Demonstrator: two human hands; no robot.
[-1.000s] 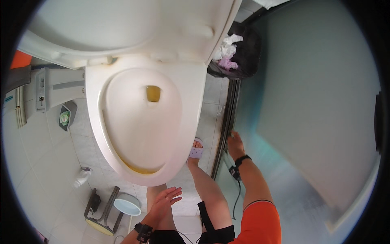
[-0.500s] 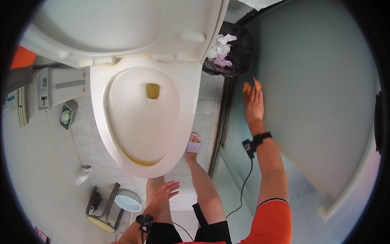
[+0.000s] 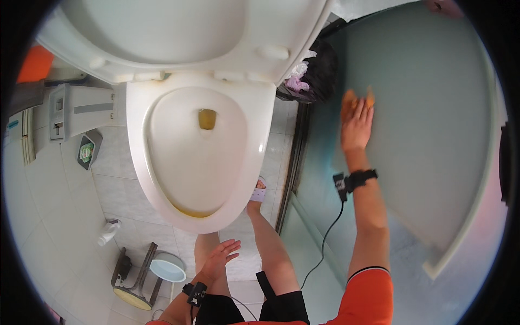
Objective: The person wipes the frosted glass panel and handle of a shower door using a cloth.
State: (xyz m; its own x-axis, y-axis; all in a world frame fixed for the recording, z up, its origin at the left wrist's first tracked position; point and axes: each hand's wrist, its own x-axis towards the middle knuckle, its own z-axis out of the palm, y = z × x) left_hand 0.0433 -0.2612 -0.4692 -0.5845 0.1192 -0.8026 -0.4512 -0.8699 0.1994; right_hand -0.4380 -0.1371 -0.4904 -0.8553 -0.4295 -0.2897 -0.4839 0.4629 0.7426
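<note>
My right hand (image 3: pixel 357 129) is raised against a frosted glass panel (image 3: pixel 428 114) on the right. Its fingers press a small orange cloth (image 3: pixel 350 103) to the glass; most of the cloth is hidden behind the fingers. Over my left thigh hovers my left hand (image 3: pixel 221 257), fingers spread and holding nothing. Each wrist wears a black strap with a small cabled box. Between the hands and the far wall stands a white toilet (image 3: pixel 140 138), lid and seat raised, with yellowish water in the bowl.
A black-lined bin (image 3: pixel 320 73) with crumpled tissue stands beside the toilet, near the glass. Along the left are a grey caddy (image 3: pixel 89 149), a white bottle (image 3: pixel 109 232), a stool (image 3: pixel 132 298) and a light blue basin (image 3: pixel 168 268). A dark track (image 3: pixel 295 162) edges the glass.
My right hand has slid up and to the right across the glass with the orange cloth. The view has shifted slightly. My left hand stays almost still.
</note>
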